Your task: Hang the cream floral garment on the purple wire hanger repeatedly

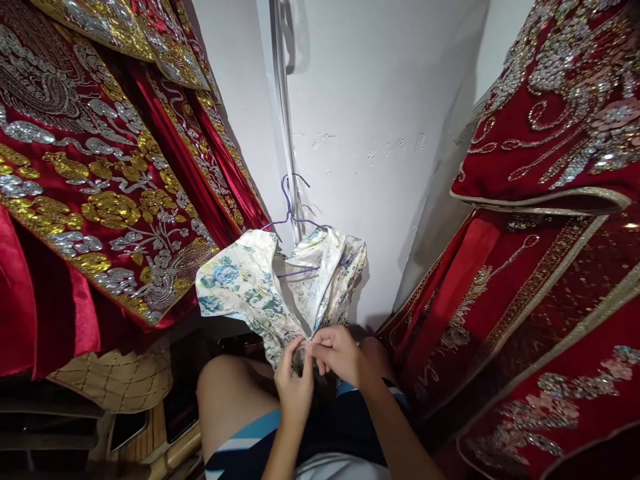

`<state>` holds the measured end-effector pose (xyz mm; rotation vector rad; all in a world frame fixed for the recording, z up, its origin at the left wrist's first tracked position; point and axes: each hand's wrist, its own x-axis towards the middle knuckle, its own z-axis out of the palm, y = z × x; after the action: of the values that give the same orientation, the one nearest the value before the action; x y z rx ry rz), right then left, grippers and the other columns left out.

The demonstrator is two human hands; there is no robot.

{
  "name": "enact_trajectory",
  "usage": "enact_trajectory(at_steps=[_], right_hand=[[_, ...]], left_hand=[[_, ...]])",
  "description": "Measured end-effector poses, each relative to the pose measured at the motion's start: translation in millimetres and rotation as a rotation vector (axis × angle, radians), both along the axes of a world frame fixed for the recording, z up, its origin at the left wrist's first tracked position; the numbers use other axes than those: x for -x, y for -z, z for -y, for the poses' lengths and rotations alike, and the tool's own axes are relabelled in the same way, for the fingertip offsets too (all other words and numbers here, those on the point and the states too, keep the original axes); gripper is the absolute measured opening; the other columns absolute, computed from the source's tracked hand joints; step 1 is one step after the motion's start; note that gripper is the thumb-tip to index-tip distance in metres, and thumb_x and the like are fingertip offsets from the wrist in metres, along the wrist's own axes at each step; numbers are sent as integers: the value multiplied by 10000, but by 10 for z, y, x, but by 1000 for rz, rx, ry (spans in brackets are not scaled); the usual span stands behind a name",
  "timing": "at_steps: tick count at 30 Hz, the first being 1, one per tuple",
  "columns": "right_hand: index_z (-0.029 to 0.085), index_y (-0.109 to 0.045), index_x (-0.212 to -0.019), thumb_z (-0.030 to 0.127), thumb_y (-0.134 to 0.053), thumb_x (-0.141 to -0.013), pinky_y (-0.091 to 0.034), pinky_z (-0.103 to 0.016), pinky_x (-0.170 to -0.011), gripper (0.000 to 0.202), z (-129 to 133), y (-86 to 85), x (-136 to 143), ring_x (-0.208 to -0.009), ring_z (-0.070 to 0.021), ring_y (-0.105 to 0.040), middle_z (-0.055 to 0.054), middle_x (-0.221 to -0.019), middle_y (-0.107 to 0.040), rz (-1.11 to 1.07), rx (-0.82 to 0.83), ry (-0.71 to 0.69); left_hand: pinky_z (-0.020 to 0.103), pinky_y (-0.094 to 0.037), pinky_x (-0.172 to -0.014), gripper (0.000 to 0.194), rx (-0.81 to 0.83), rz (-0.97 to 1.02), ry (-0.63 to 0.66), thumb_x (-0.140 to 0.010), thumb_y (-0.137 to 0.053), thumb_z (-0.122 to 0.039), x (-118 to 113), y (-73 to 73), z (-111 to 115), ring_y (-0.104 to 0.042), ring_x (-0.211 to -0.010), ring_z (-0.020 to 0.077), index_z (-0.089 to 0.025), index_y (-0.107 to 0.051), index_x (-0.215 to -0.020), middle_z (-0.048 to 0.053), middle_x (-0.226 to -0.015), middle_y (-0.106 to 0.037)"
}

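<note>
A white garment with a blue and yellow floral print [250, 273] hangs on a thin purple hanger [289, 207] in front of the wall, its neckline parted in a V. At the bottom point of the V, my left hand [295, 373] pinches the fabric edge between thumb and fingers. My right hand [337, 353] pinches the same spot from the right, its fingertips touching those of my left hand. Whatever small fastening lies between the fingertips is too small to make out. The lower part of the garment is hidden behind my hands.
Red embroidered garments hang at the left [110, 167] and at the right [545, 133]. A metal strip [284, 120] runs up the white wall [375, 87]. A quilted beige bag [120, 380] and dark phone-like objects [129, 427] lie at the lower left.
</note>
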<state>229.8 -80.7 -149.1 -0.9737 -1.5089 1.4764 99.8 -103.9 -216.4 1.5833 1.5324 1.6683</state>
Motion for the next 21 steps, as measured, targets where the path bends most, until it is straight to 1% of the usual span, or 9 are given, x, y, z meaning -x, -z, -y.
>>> enact_trajectory(at_steps=[1,3,6,8,11,13,16,19,21], right_hand=[[175,-619,-640,307,-672,-829,-349,-225,-451,236,-9,-10,4,-418,-108,-485,27,-446,-557,21,7,-8],[170,-636,-643,261,-647,-824,-349,-218,-438,203,-27,-30,0,-409,-105,-481,21,-447,-575,58,10,-21],[167,-646,-641,229,-619,-815,-328,-216,-411,187,-54,-63,-17,-376,-95,-450,21,-440,-582,68,19,-30],[167,-646,-631,233,-614,-813,-331,-217,-408,196,-78,-105,-19,-370,-93,-447,19,-443,-586,58,15,-9],[161,-662,-640,255,-632,-799,-352,-220,-419,188,-151,-237,-2,-383,-95,-460,13,-458,-599,33,-8,39],[157,-677,-671,259,-654,-776,-348,-220,-416,148,-237,-380,20,-386,-94,-453,17,-464,-602,-8,-14,78],[156,-682,-691,250,-670,-752,-329,-215,-408,113,-413,-659,59,-386,-88,-435,21,-470,-605,-51,-65,152],[145,-693,-694,254,-671,-755,-323,-207,-407,127,-598,-965,101,-394,-79,-433,15,-485,-614,-78,-157,173],[137,-691,-675,269,-667,-759,-310,-202,-402,159,-696,-1154,122,-388,-71,-426,12,-477,-604,-129,-191,175]], left_hand=[[422,-531,-941,238,42,46,30,-872,-584,-366,-53,36,8,-671,-1038,278,-255,-644,-1074,89,-1060,-701],[390,-540,-874,213,60,89,59,-851,-593,-343,-116,65,19,-676,-964,262,-246,-634,-1036,71,-993,-705],[335,-519,-769,96,30,52,131,-902,-547,-334,-118,29,23,-643,-804,217,-251,-595,-899,30,-817,-658],[312,-497,-717,150,23,18,163,-945,-499,-343,-98,-2,14,-609,-730,198,-246,-554,-845,15,-743,-611],[285,-471,-661,178,18,-28,146,-969,-467,-356,-91,8,-22,-576,-676,178,-225,-539,-872,12,-744,-590],[274,-463,-657,197,4,-63,128,-979,-452,-362,-106,53,-54,-573,-681,172,-210,-546,-899,17,-766,-592],[273,-468,-694,201,-15,-113,150,-991,-433,-348,-131,145,-103,-590,-733,179,-201,-548,-915,27,-791,-592],[276,-463,-688,185,-11,-148,181,-995,-416,-325,-149,233,-137,-599,-732,183,-202,-533,-923,29,-785,-588],[280,-460,-679,168,-1,-167,211,-990,-416,-311,-164,281,-150,-604,-727,189,-202,-529,-931,34,-788,-591]])
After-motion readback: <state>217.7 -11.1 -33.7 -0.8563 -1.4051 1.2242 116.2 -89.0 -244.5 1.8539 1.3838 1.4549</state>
